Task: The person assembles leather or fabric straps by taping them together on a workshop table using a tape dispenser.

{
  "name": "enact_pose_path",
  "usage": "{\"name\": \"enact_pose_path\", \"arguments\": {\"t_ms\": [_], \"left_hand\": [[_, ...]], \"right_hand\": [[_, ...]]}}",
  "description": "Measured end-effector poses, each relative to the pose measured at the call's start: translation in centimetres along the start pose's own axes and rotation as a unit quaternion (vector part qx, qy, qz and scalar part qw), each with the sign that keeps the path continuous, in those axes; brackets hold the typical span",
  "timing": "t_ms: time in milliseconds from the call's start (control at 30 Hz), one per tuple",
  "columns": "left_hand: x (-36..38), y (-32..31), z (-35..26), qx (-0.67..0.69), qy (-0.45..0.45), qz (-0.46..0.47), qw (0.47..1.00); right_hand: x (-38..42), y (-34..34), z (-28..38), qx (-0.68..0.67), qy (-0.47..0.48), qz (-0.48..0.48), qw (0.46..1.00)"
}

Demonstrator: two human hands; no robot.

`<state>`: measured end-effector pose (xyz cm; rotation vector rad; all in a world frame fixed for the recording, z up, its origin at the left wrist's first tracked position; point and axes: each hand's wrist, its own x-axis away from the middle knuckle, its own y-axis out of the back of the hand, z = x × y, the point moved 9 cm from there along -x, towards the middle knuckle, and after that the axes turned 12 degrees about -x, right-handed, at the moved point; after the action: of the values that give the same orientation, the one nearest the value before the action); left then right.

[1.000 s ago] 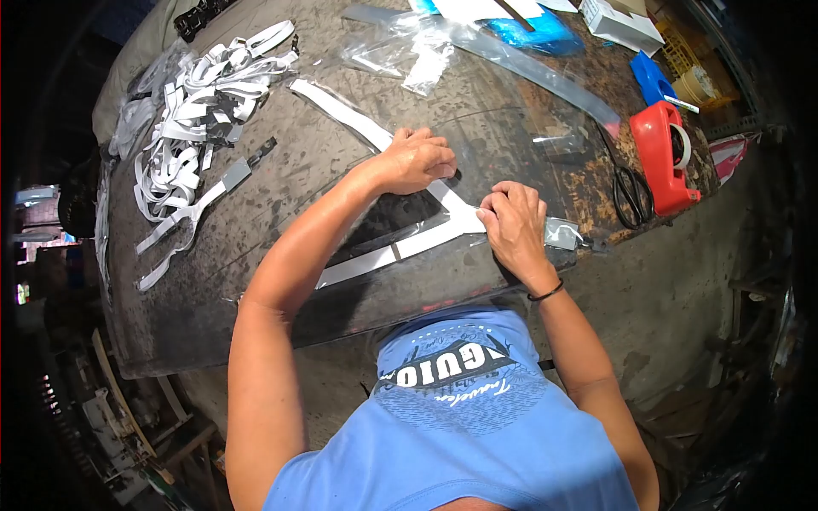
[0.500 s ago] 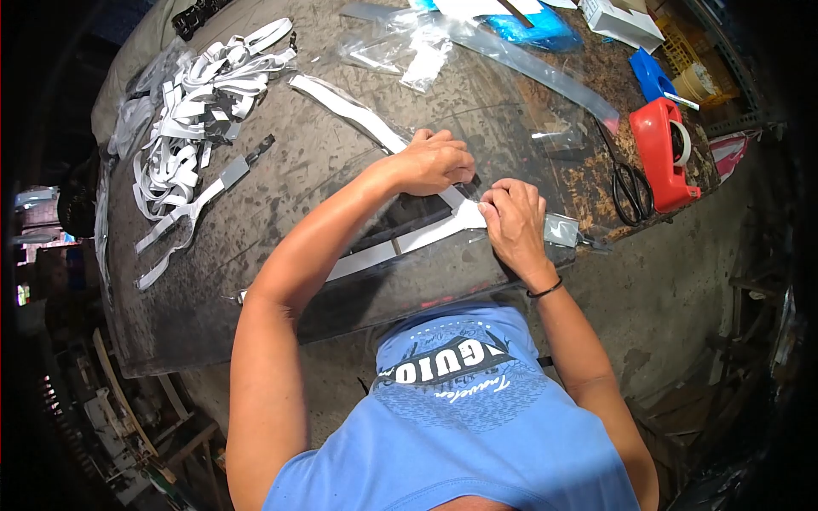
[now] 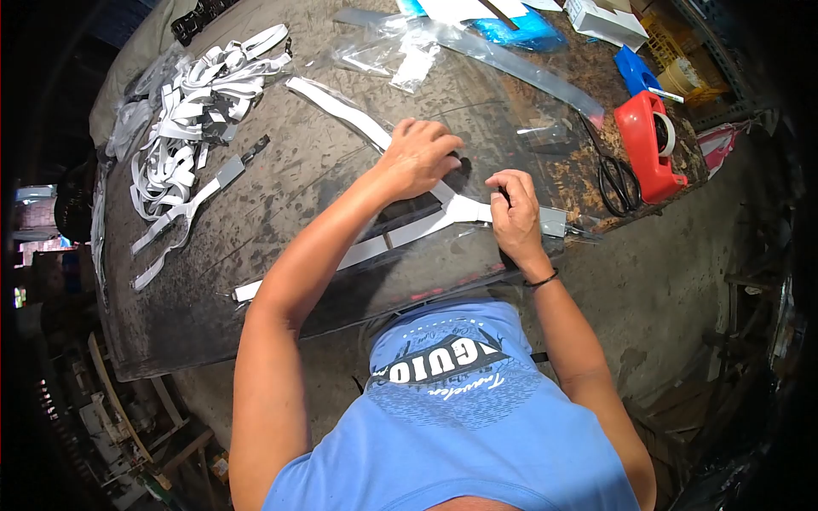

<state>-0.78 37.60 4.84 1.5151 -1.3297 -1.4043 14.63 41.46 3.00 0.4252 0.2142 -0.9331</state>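
- Head view: the left hand (image 3: 422, 157) is pressing down flat, fingers together, on a white Y-shaped strip (image 3: 400, 234) that is lying on the dark, scuffed tabletop (image 3: 281, 170), right where the strip's two arms are meeting.
- The right hand (image 3: 514, 209) is sitting just beside the left, on the strip's stem side; its fingers are curled and pinching at the stem, though the picture is not showing whether they are gripping the strip itself or the clear film around it.
- A clear plastic sleeve (image 3: 511, 128) is lying over and around the strip, glinting; its edges are hard to trace.
- The strip is looking thin, light and bendy, so it is probably flexing or kinking if lifted by one end; taking it at the junction, with the stem pinched, is likely giving the steadiest hold. The film is looking slippery and easily creased.
- Away from the strip, towards the far left of the tabletop, a heap of similar white strips (image 3: 187, 111) is piling up, with one loose strip (image 3: 192, 209) lying nearer.
- To the right of the strip, scissors (image 3: 615, 183) are lying beside a red tape dispenser (image 3: 649, 145), both well apart from the hands.
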Motion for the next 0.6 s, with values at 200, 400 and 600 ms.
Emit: {"name": "enact_pose_path", "arguments": {"t_ms": [200, 400, 600], "left_hand": [[5.3, 2.3, -2.3, -0.045, 0.03, -0.038, 0.998], [6.3, -1.6, -3.9, -0.112, 0.038, 0.021, 0.993], [6.0, -0.8, -4.2, -0.113, 0.048, -0.006, 0.992]], "right_hand": [[1.2, 1.7, 4.0, 0.163, 0.106, 0.072, 0.978], [2.0, 1.1, 2.0, 0.21, 0.142, 0.081, 0.964], [2.1, 1.6, 2.4, 0.202, 0.127, 0.107, 0.965]]}}
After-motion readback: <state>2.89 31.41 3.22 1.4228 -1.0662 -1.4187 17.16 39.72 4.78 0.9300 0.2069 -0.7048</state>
